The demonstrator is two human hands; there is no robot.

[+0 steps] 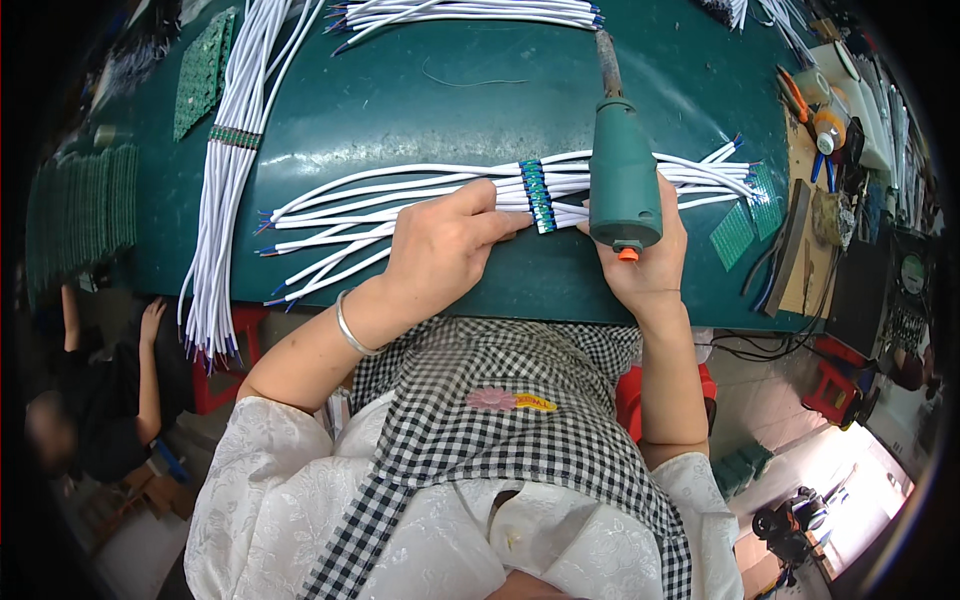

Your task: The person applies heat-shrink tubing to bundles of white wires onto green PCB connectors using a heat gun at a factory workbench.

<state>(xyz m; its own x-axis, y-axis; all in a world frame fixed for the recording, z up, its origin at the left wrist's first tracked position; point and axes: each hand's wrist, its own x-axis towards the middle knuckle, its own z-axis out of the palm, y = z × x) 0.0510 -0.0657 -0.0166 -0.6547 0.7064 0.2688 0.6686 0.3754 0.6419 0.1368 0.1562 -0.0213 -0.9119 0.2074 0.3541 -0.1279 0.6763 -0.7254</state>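
Observation:
My left hand (447, 238) is closed, thumb and forefinger pinching a white cable at the left edge of a narrow green circuit board strip (537, 196). White cables (350, 188) with bare coloured wire ends fan out to the left of the strip; more run out to its right. In my right hand (650, 265) is a green-bodied soldering iron (622, 170), an orange piece at its near end and its metal tip pointing away from me. The iron's body hides most of the right fingers and part of the cables beneath.
A bundle of white cables (225, 200) hangs over the near left table edge. Another bundle (470, 14) lies at the back. Green boards (205, 75) stand far left; small green board pieces (732, 237) and orange-handled pliers (792, 95) lie right. A person (110, 390) sits lower left.

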